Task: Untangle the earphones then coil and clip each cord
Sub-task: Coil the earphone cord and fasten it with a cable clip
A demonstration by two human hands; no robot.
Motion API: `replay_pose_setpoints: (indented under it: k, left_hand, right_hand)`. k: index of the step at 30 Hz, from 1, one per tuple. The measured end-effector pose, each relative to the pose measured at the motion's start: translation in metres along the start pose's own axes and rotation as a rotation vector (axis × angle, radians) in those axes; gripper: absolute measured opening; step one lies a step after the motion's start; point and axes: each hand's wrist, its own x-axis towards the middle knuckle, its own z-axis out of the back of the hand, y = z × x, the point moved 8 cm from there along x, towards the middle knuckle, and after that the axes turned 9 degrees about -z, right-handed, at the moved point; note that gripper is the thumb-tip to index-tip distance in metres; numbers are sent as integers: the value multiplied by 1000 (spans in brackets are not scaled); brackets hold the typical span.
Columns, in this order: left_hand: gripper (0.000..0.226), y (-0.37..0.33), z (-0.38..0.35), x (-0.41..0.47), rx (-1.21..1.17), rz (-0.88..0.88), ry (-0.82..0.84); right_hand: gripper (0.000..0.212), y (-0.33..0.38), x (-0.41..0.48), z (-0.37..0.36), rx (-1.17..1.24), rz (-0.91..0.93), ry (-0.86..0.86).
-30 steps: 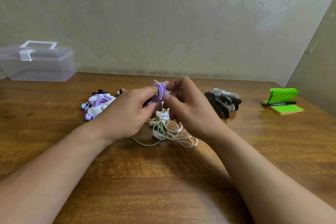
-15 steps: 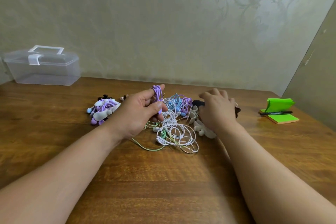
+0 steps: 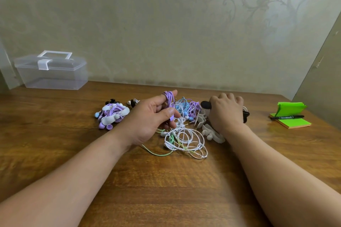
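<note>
A wooden table fills the lower half of the view, running back to a pale patterned wall. Both bare forearms reach in from the near edge, the left one angling toward the middle and the right one running up the right side.

A clear plastic box with a lid and handle stands at the far left corner, well apart from the hands.

The left hand is raised off the table near the middle, turned so the palm side faces right. Its fingers are curled and a purple cord is wound in loops round the upper fingers, while the thumb presses the lower end of the coil against them.

The right hand lies palm down, knuckles up, its fingers bent over a pile of clips. Whether it grips one cannot be told, since the fingertips are hidden.

Below and between the hands a loose white tangle of earphones lies on the wood, with a pale green cord trailing out of it. Behind it sit blue and purple earphones.

Left of the left hand rests a bundle of purple earphones already held by white clasps.

White clips lie just beside the right wrist, and a black clip pokes out by that hand's forefinger.

At far right sits a green sticky-note pad with a black marker across it.
</note>
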Motion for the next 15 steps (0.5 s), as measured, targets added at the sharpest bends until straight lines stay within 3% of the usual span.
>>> replay_pose_setpoints:
  k: [3,6,10,13,15]
  left_hand:
    - [46,-1,-1,-1,-113,23,-10]
    - [43,-4,-1,-2,-290,49,-8]
    - [40,-7,1,-1,-457,82,-11]
    - [36,-8,1,-2,-510,110,-5]
    - [34,-6,2,-3,-505,125,-21]
  right_hand:
    - [21,-11,-5,27,164,-67,-108]
    - [21,-19,-12,62,531,-135,-144]
    - [36,12,-43,65,1126,-70,303]
    - [46,35,-70,70,1065,123,421]
    - [31,42,-79,72,1161,159,470]
